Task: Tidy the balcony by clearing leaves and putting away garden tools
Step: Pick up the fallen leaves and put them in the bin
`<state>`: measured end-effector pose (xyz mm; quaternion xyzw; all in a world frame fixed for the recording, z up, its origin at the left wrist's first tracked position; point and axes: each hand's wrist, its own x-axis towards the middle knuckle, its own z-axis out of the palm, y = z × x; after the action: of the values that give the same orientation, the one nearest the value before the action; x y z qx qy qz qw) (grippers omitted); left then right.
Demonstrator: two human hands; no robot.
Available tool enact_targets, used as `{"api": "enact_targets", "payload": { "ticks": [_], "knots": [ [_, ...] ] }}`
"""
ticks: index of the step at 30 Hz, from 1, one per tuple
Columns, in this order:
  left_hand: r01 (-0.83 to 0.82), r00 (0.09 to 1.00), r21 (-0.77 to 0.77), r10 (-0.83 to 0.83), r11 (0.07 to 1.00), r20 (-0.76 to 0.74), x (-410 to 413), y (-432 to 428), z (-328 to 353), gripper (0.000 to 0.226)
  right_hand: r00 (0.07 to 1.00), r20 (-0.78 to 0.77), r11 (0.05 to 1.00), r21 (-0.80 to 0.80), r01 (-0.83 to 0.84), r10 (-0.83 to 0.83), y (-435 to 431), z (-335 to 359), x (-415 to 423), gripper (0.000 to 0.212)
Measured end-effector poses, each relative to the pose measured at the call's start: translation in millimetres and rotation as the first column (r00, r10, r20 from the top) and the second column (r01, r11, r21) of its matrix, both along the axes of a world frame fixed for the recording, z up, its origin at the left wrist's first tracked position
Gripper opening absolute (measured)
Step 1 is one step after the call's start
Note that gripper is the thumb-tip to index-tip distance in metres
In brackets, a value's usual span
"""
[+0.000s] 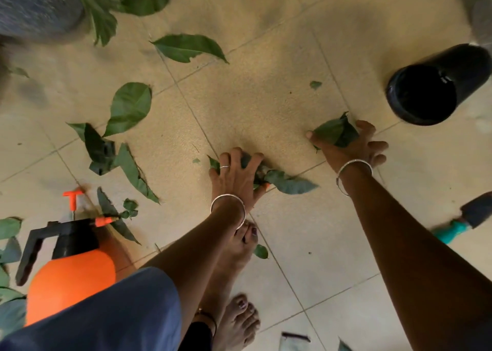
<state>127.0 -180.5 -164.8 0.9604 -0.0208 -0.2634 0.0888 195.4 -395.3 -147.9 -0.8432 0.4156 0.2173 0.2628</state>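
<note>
though half hidden, leaves (290,184) under left hand (237,175)

Floor (266,97): sandy beige tiles, finely speckled, crossed by a grid of darker grout lines. Leaves (190,47): dark green, some a duller grey-green. Sprayer (72,270): bright orange tank, black cap and handle, orange pump knob and nozzle. Container (431,89): glossy black, inside and out. Trowel (463,225): teal handle, dark grey blade. Planter (37,4): grey with pale flecks. Bangles (227,204): silver, one on each wrist. Garment (106,318): plain slate blue. Toenails (254,231): dark purple polish.
</note>
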Motion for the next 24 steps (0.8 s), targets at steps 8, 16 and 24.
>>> {"api": "enact_targets", "payload": {
  "ticks": [8, 16, 24],
  "knots": [
    [0.023, 0.999, -0.088, -0.026, 0.996, -0.035, -1, -5, -3, 0.053, 0.985, 0.131, 0.991, 0.087, 0.102, -0.113, 6, -14, 9, 0.074],
    [-0.088, 0.992, -0.327, 0.111, 0.941, 0.053, 11, 27, -5, 0.026, 0.978, 0.207, 0.988, 0.143, -0.063, 0.032, 6, 4, -33, 0.007],
    [-0.279, 0.937, -0.499, 0.347, 0.82, 0.046, 12, 58, 12, 0.016, 0.945, 0.25, 0.956, 0.147, -0.252, 0.211, 31, 12, -115, 0.021]
  ]
}}
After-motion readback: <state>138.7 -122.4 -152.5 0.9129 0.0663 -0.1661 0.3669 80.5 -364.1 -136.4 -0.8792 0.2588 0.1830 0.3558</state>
